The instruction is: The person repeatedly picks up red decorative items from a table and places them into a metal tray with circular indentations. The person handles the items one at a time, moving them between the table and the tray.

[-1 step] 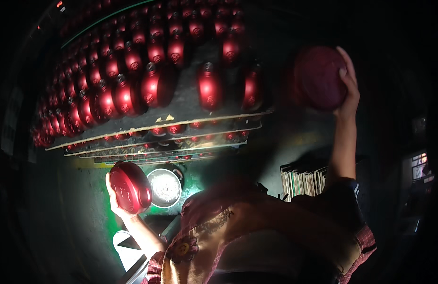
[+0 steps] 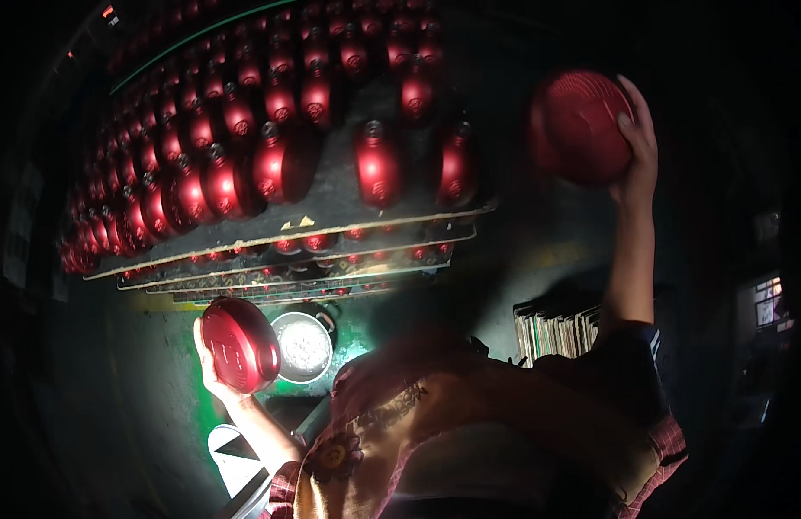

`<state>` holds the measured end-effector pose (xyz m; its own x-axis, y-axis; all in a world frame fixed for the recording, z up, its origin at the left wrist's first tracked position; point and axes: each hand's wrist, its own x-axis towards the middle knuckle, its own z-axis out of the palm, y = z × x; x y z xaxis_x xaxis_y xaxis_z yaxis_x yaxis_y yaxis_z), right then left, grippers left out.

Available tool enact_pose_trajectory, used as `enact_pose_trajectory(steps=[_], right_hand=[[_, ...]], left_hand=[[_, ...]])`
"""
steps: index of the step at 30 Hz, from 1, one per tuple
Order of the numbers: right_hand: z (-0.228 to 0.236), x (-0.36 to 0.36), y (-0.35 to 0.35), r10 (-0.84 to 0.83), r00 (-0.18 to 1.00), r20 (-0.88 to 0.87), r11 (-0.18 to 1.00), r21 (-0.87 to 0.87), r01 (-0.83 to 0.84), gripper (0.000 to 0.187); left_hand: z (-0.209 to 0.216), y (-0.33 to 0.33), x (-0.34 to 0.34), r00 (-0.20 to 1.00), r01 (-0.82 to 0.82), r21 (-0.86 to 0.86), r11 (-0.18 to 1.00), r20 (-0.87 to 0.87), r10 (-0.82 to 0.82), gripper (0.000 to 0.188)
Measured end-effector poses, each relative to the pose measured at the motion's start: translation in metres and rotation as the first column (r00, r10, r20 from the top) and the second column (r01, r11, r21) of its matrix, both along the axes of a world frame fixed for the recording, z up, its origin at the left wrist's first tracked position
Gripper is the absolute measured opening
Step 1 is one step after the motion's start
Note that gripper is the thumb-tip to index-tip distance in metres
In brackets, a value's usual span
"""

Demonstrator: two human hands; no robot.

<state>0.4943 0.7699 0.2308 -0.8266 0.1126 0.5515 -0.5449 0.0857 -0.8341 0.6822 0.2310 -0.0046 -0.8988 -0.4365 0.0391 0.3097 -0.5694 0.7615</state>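
Note:
My left hand (image 2: 207, 368) is closed around the edge of a glossy red flattened round bottle (image 2: 238, 344), low on the left. Its flat side and rounded rim show; the neck cannot be made out. High on the right, with the arm stretched out, my right hand (image 2: 643, 151) grips a second red round bottle (image 2: 578, 128) by its right edge. Fine ridges run across its upper part, and it is slightly blurred. Many similar red bottles (image 2: 379, 164) with dark necks stand upright in rows on a board (image 2: 335, 186), left of my right hand.
More boards (image 2: 400, 248) with red bottles are stacked underneath. A lit round metal pot (image 2: 277, 346) with pale contents sits beside the left bottle. Near my right elbow stands a stack of thin boards (image 2: 552, 336). A pale panel (image 2: 231, 454) lies below my left forearm.
My right hand has risen a little, and its bottle has shifted up and left and tilted, showing its ridges. The left hand is almost unmoved.

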Motion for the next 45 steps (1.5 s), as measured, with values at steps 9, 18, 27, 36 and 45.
enact_pose_trajectory(steps=[9, 18, 27, 36, 45], right_hand=[[-0.08, -0.182, -0.028, -0.291, 0.954, -0.067, 0.762, 0.586, 0.274, 0.049], [-0.128, -0.214, -0.075, -0.32, 0.936, -0.145, 0.488, 0.822, 0.294, 0.055], [-0.121, -0.205, -0.06, -0.168, 0.984, -0.065, 0.378, 0.917, 0.125, 0.07], [-0.092, -0.19, -0.064, -0.037, 0.92, -0.391, 0.414, 0.832, 0.37, 0.06], [-0.075, -0.207, -0.13, 0.066, 0.987, 0.146, 0.428, 0.89, -0.16, 0.074]], left_hand=[[0.056, 0.064, -0.02, 0.967, -0.152, -0.506, 0.849, 0.101, 0.233, 0.063], [0.082, 0.095, 0.008, 0.868, -0.179, -0.83, 0.528, 0.119, 0.481, 0.053], [0.12, 0.134, -0.101, 0.945, -0.161, -0.986, 0.051, -0.139, 0.297, 0.044], [0.121, 0.176, -0.187, 0.94, -0.061, -0.99, -0.131, -0.101, 0.326, 0.047], [0.12, 0.199, -0.204, 0.894, -0.041, -0.993, -0.109, -0.085, 0.439, 0.048]])
